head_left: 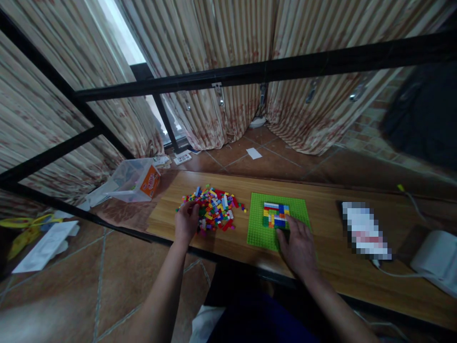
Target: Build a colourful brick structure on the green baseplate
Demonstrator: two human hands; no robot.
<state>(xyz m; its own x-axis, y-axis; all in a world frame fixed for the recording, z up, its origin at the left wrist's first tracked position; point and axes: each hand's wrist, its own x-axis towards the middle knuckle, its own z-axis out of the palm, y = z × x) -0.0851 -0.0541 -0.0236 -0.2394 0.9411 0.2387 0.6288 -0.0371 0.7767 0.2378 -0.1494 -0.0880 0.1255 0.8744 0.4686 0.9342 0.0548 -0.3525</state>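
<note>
Many bricks (216,207) at left hand (185,222)

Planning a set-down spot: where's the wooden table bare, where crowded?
Bare wood: the table's left end, beside the brick pile and left hand; another patch between green baseplate and pixelated device. Crowded: the pile, and the baseplate's middle, where assembled bricks sit by the right hand.

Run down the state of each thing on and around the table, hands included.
Brick pile: loose, heaped, colours mixed.
Green board: flat on the table, partly covered.
Built bricks: set together on the board.
Left hand: fingers curled at the pile; whether it holds a brick, cannot tell.
Right hand: over the board, fingertips at the built bricks.
Phone: lying down, screen blurred out.
Plastic box: open-topped.
Curtains: drawn, gap at left.
</note>
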